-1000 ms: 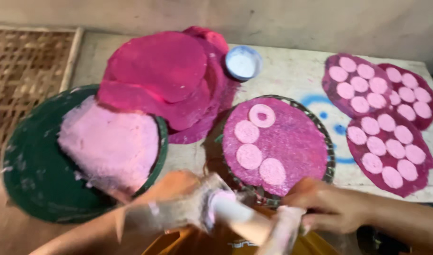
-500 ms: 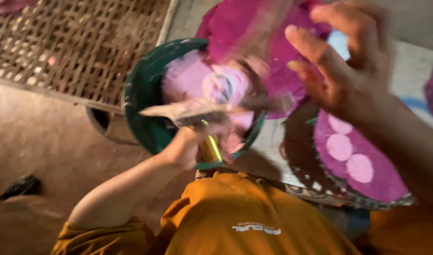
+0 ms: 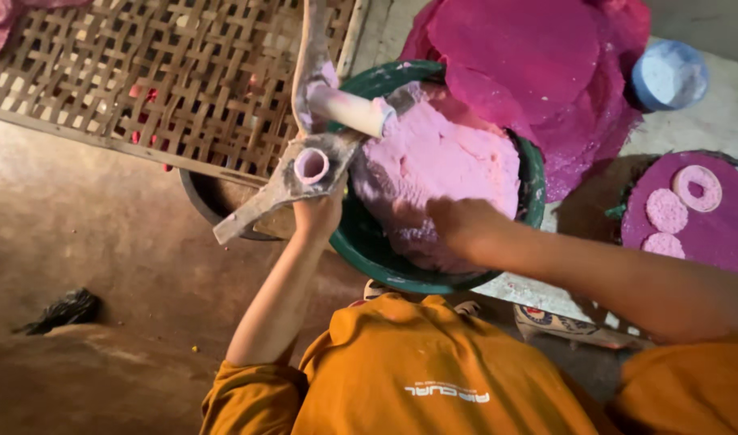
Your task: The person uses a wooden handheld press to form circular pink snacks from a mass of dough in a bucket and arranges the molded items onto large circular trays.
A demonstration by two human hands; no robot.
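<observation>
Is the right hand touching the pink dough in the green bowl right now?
Touching. The head view shows the right hand pressed into the pink dough, fingers sunk in its surface, inside the green bowl.

Rustic food workshop: woven drying rack (image 3: pixel 167 80), pink dough (image 3: pixel 441 161), earthen floor (image 3: pixel 87 242)

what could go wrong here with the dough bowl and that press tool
The green bowl sits partly over the table edge while the right hand digs into the pink dough, so it might tip. The left hand holds the dough-caked press tool over the bowl's rim; it could slip.
</observation>
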